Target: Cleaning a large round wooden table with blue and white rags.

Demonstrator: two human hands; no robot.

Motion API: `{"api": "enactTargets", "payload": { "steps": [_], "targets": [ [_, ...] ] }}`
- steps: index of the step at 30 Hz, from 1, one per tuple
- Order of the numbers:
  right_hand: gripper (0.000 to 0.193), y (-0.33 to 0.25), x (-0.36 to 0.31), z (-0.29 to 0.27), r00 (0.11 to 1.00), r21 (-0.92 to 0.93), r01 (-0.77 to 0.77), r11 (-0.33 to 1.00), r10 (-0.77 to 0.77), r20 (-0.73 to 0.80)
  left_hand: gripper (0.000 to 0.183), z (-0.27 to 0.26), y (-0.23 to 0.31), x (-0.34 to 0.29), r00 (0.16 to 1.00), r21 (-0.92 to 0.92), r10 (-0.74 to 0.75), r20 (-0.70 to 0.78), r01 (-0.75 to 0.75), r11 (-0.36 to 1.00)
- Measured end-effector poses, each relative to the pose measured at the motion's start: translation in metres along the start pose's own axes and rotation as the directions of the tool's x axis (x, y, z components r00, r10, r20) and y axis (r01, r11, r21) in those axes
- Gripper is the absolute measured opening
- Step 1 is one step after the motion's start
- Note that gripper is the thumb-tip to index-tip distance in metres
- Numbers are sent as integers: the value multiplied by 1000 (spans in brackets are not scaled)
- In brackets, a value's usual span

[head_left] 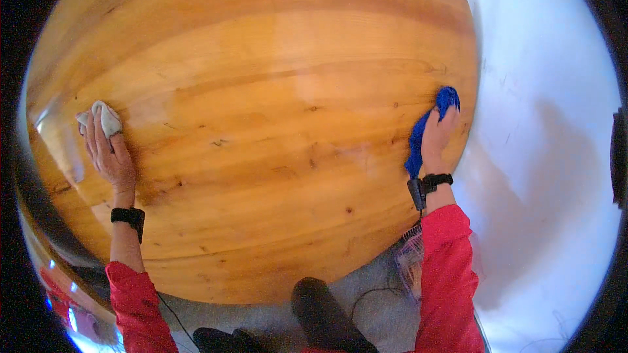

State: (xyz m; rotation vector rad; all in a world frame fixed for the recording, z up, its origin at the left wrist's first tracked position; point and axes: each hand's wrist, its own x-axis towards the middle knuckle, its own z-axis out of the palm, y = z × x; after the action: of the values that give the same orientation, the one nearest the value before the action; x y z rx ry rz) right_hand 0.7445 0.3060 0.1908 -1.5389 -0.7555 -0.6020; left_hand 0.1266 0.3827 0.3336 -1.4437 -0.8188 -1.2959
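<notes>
A large glossy wooden table top (275,176) fills the middle of the view. On its left part, my left hand (112,157) presses a bunched whitish cloth (110,121) against the wood, fingers laid over it. Over by the right edge, a crumpled blue cloth (417,147) is gripped in my right hand (437,137). One end of it bulges past my fingertips, and the rest trails along the thumb side toward the wrist. Both cloths touch the table, and the wide stretch of wood between them separates my hands.
A white wall (530,78) stands close along the table's right edge. Below the near edge are my dark-clad knee (320,307), a clear plastic basket (411,258) and thin black cables on a grey floor. Red and shiny items (65,307) sit at the lower left.
</notes>
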Motion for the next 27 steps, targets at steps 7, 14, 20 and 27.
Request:
{"api": "enactTargets", "payload": {
  "steps": [7,14,20,27],
  "targets": [
    [57,55,-98,-47,931,-336,-273,901,336,144,41,0,8,1,1000,-29,20,-19,-21,999],
    [55,87,-219,-46,888,-233,-446,864,460,3,41,-5,14,6,1000,-30,19,7,-19,999],
    [50,182,-329,-38,791,-237,-611,755,593,-149,42,4,22,4,999,-18,-28,45,29,999],
    [49,107,-447,-44,659,-394,-554,733,676,329,41,-11,0,1,997,-6,52,50,-52,999]
  ]
}}
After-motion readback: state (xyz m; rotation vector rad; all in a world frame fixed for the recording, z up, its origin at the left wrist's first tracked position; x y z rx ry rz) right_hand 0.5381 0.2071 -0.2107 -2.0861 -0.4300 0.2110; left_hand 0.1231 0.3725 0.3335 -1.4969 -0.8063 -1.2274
